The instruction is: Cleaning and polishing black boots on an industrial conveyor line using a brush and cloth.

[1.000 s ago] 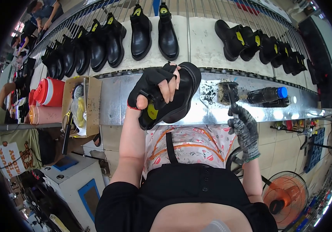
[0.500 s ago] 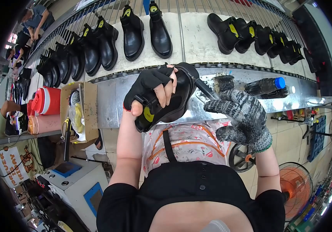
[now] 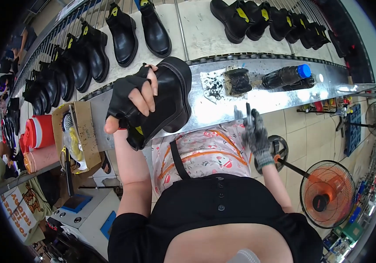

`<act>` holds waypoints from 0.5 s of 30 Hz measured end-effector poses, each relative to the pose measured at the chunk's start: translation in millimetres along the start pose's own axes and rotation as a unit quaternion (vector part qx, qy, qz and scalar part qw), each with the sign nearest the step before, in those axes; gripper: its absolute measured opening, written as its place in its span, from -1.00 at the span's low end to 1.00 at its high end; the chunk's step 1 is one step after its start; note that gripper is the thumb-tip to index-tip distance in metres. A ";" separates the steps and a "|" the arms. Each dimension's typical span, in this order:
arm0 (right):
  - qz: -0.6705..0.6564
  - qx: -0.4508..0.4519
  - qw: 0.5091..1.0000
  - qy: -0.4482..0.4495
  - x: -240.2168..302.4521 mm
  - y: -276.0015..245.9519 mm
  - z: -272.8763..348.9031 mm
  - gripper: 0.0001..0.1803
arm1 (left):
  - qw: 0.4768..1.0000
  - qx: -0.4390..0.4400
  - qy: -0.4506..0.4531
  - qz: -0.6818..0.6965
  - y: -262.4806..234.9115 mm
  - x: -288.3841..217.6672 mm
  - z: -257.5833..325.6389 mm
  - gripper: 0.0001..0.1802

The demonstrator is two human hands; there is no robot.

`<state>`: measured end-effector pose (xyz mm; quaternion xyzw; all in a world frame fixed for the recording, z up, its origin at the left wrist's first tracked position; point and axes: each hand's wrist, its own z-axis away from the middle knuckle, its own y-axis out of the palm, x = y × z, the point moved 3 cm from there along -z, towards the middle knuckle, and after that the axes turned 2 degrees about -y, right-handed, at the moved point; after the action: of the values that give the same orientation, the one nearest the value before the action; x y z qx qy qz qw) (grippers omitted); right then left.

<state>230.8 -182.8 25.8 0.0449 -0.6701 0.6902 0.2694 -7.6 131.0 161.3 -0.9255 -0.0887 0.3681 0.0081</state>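
Note:
My left hand (image 3: 136, 98), in a black fingerless glove, grips a black ankle boot (image 3: 167, 94) over the metal bench. The boot is tilted, its thick sole turned to the right and its opening toward me. My right hand (image 3: 257, 136), in a grey knitted glove, is closed round a slim dark tool (image 3: 248, 109) at the bench's near edge, apart from the boot. Its tip points away from me; motion blur hides what kind of tool it is. Beyond it lies a black-smeared pad (image 3: 238, 81) on a stained white sheet (image 3: 214, 87).
Black boots (image 3: 123, 39) stand in rows on a pale conveyor (image 3: 192, 30) behind a chain (image 3: 240, 56). Dark bottles (image 3: 284, 76) lie on the bench's right. At left are a cardboard box (image 3: 87, 131) and a red jug (image 3: 43, 130). An orange fan (image 3: 328, 195) stands at right.
My right hand has drawn the tool away from the boot's sole, back toward me. The boot has shifted left within the view, and the pad and sheet are now uncovered.

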 end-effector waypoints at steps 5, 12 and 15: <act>-0.270 0.015 0.956 0.113 -5.2 -6.9 4.3 -0.34 | 0.999 -0.016 0.011 0.030 -9.0 3.8 11.0 -0.09; -0.433 0.008 0.866 0.251 13.1 -26.8 -28.9 -0.40 | 0.999 -0.046 -0.003 0.018 -3.0 -10.2 11.2 -0.08; -0.474 -0.029 0.833 0.283 40.7 -32.8 -14.9 -0.61 | 0.999 -0.030 0.011 0.009 -4.2 -6.4 12.3 -0.10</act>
<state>214.8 -157.4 71.1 0.1523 -0.4812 0.4402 0.7426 -21.2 133.4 157.0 -0.9301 -0.0909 0.3552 -0.0219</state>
